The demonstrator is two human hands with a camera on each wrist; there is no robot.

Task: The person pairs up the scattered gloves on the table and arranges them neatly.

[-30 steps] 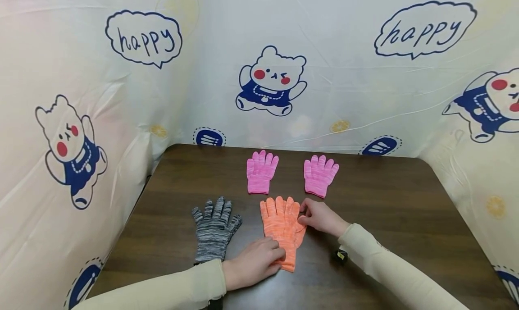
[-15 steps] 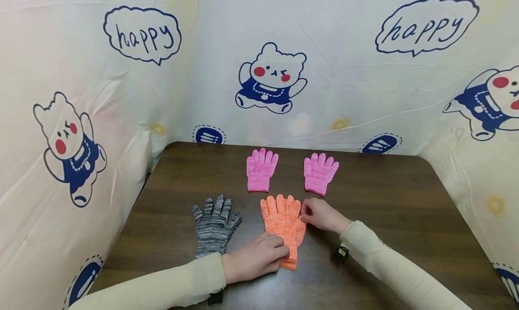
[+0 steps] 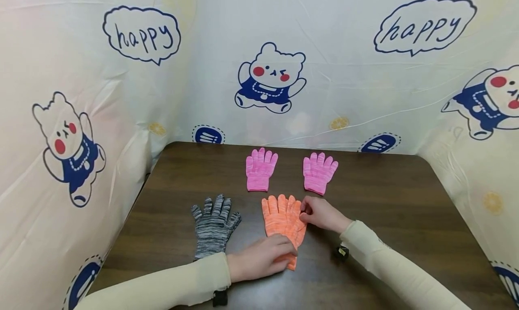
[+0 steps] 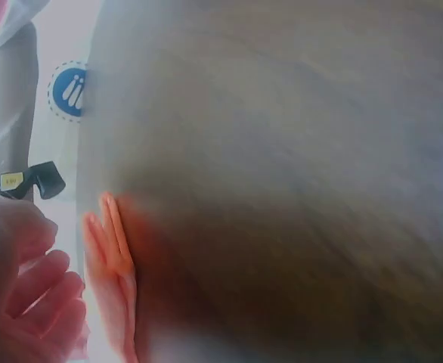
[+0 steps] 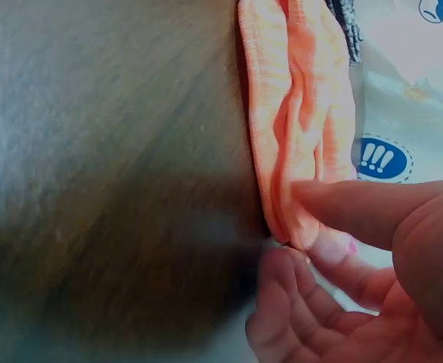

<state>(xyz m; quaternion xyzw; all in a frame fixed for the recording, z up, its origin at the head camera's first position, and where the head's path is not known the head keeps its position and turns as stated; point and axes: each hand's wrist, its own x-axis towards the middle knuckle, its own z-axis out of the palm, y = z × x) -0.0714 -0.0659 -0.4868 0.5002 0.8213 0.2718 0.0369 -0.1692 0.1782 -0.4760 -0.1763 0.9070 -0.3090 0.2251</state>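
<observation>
Orange knitted fabric, in the head view: one orange glove (image 3: 280,220), or perhaps two laid together, cannot tell, on the near middle part of one dark wooden table (image 3: 377,197). On this glove, two bare hands. Left hand (image 3: 264,257) across the lower part, near to the cuff, with fingers bent down; pinching or only resting, cannot tell. Right hand (image 3: 323,214) at the right edge, with thumb and finger pressed together on the fabric. Farther back, two pink gloves (image 3: 261,170), apart from each other. To the left, one grey striped glove (image 3: 213,231), with lower end partly behind the left sleeve (image 3: 154,280). Also two black wrist devices (image 3: 220,298), one at each wrist. On the surrounding cloth (image 3: 348,89), three printed bears (image 3: 265,93), two bubbles with "happy" and four blue ovals (image 3: 208,135).

In the left wrist view: one edge of the orange glove, in several folds. At the lower left, bent fingers (image 4: 51,306), just beside it. Higher, one black wrist device and one blue oval.

In the right wrist view: orange fabric, clearly pinched between thumb and finger. At the top, one small part of the grey striped glove; at the right, one blue oval.
</observation>
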